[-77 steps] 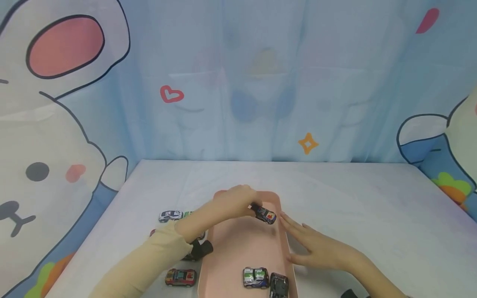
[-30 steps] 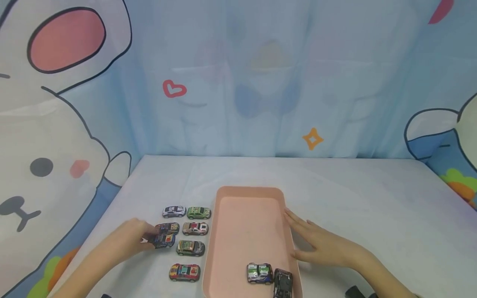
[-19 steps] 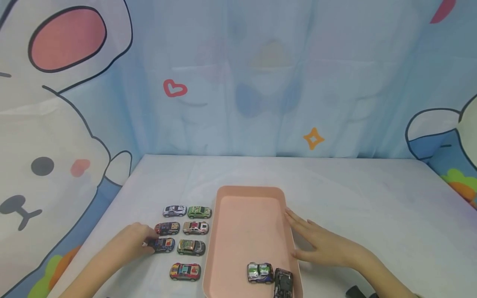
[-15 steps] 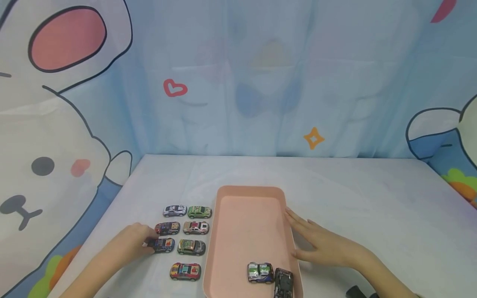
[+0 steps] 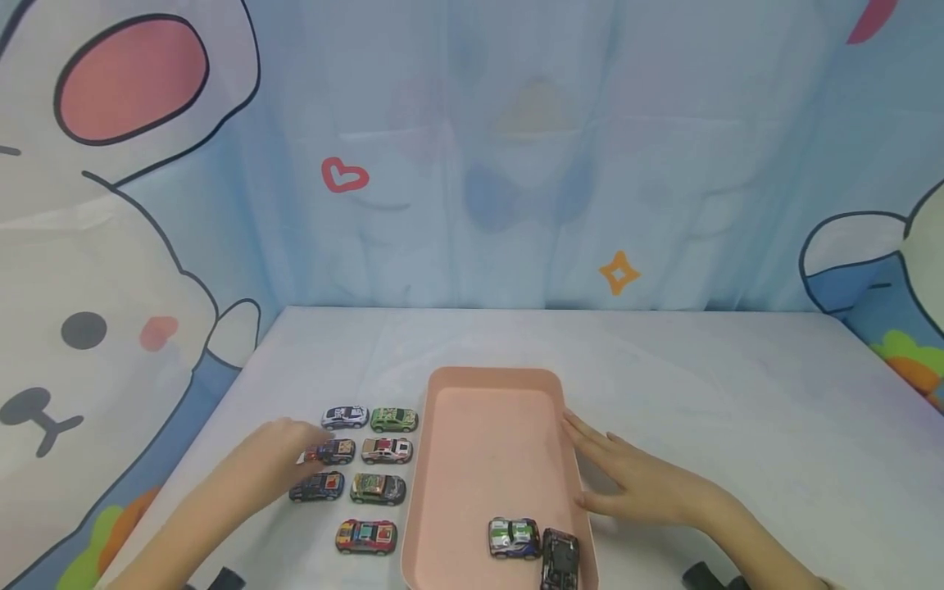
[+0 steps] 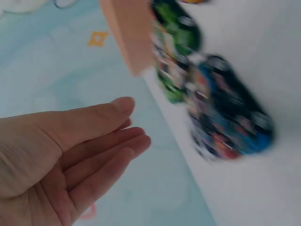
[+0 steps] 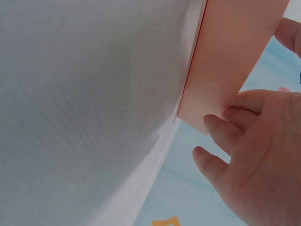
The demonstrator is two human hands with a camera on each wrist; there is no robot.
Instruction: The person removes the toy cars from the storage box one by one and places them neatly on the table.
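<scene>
My left hand hovers at the left column of toy cars. In the left wrist view its fingers and thumb hold nothing. It partly covers a red and dark toy car. Just nearer lies a dark blue toy car on the table. My right hand rests its fingertips against the right wall of the pink tray; the right wrist view shows the fingers touching the tray's side. Inside the tray's near right part sit a green and white toy car and a black toy car.
Left of the tray stand a white toy car, a green toy car, a white and red one, a dark green one and a red one. A white cloth covers the table; a printed blue curtain hangs behind.
My left hand carried the dark blue car from over the tray to the left column, set it down, let go and rose slightly away. My right hand has stayed at the tray.
</scene>
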